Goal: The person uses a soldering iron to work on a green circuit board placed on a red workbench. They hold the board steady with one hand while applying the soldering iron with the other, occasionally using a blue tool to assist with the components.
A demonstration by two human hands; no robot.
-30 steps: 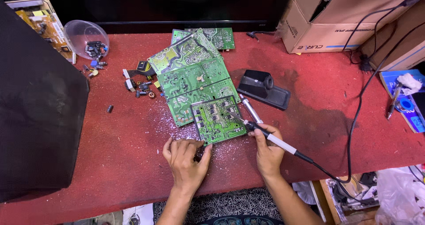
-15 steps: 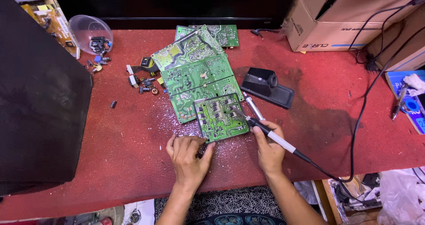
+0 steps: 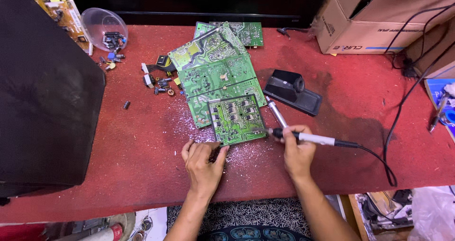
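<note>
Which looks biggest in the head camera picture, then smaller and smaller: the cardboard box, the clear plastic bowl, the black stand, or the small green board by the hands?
1. Cardboard box, though partly cut off.
2. Small green board.
3. Black stand and clear plastic bowl look about alike, so unranked.

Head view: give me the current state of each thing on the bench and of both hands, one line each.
Right hand: shut on the soldering iron, tip at the front board's edge.
Left hand: flat on the table, fingers at the front circuit board.
Front circuit board: lying flat, solder side up.
Other boards: stacked, overlapping.
Clear bowl: tipped, holding small parts.
Black iron stand: empty.
Cardboard box: open.
</note>
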